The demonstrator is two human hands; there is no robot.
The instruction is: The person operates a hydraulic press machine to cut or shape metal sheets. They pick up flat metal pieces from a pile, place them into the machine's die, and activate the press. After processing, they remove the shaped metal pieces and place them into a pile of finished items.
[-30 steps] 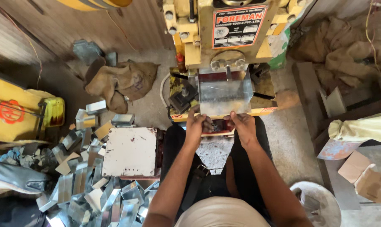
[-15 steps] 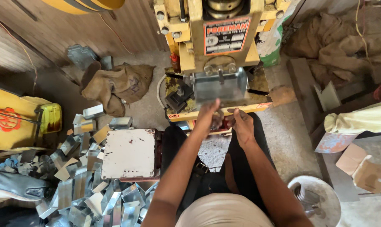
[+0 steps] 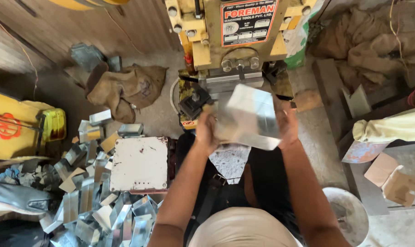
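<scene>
A yellow press machine (image 3: 235, 41) stands at the top, with a heap of bent metal pieces (image 3: 88, 201) far to its lower left. Just below the press, a folded metal sheet (image 3: 251, 116) is held tilted, the left hand (image 3: 206, 132) and right hand (image 3: 286, 126) with fingers gripping its opposite edges.

The yellow press machine (image 3: 225, 41) is blocking the way ahead; piled bent metal pieces (image 3: 93, 201) are crowding the floor leftward.
</scene>
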